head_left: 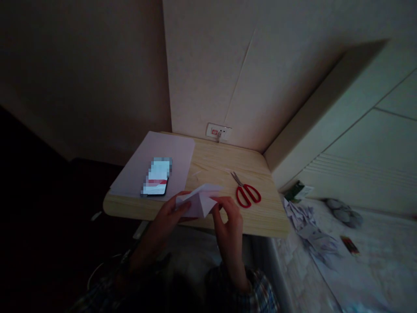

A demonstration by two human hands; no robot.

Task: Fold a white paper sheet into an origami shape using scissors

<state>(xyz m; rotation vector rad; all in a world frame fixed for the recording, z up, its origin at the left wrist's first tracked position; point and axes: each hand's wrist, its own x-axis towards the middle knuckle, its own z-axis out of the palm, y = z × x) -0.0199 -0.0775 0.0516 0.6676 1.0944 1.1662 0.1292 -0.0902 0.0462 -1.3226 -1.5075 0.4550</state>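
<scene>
A folded piece of white paper (199,203) is held up over the front edge of the small wooden table (215,158). My left hand (169,213) grips its left side, thumb on top and fingers beneath. At the right corner, my right hand (229,217) pinches the paper between thumb and forefinger. Red-handled scissors (244,190) lie just right of the paper, blades pointing to the back left. Over on the left, a phone (158,176) with a lit, blurred screen rests on a stack of white sheets (172,145).
A wall socket (219,131) with a plug sits behind the table. On the right stands a bed (384,243) bearing crumpled paper (309,228), a grey rounded object (343,212) and a small dark packet (350,245). A white cable (94,274) hangs at the lower left.
</scene>
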